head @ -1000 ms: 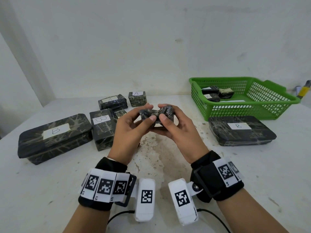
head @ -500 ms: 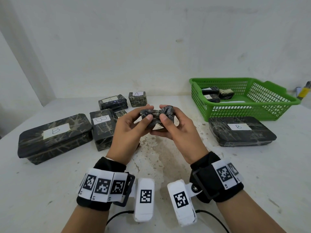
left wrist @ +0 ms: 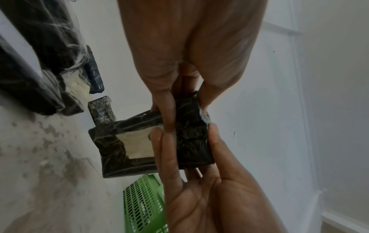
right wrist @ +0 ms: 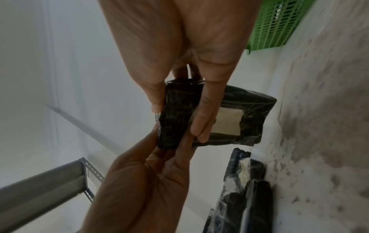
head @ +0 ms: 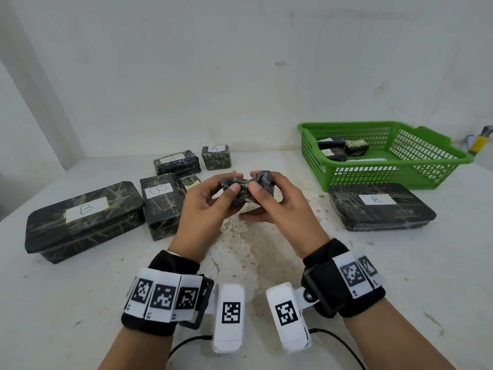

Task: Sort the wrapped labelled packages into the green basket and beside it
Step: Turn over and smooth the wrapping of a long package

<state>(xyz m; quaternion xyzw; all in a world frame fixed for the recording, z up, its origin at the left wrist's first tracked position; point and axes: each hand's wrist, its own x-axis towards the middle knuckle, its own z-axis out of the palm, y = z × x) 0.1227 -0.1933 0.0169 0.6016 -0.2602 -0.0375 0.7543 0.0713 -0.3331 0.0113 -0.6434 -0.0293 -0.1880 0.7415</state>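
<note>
Small wrapped package (head: 246, 189) is held above the desk (head: 266, 263), pinched by left hand (head: 202, 206) and right hand (head: 277, 206), its label turned downward, probably for reading before sorting.

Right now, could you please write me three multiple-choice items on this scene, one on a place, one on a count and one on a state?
1. Where is the flat dark wrapped package labelled B lying?
A. inside the green plastic basket
B. on the table in front of the basket
C. on top of another package

2. How many hands hold the small dark wrapped package?
A. none
B. one
C. two

3. The basket is:
A. empty
B. holding a few small packages
C. tipped over

Key: 1 B, it rests on the table before the basket's near wall. 2 C, the left hand and right hand both pinch it. 3 B, small packages lie inside.
</note>
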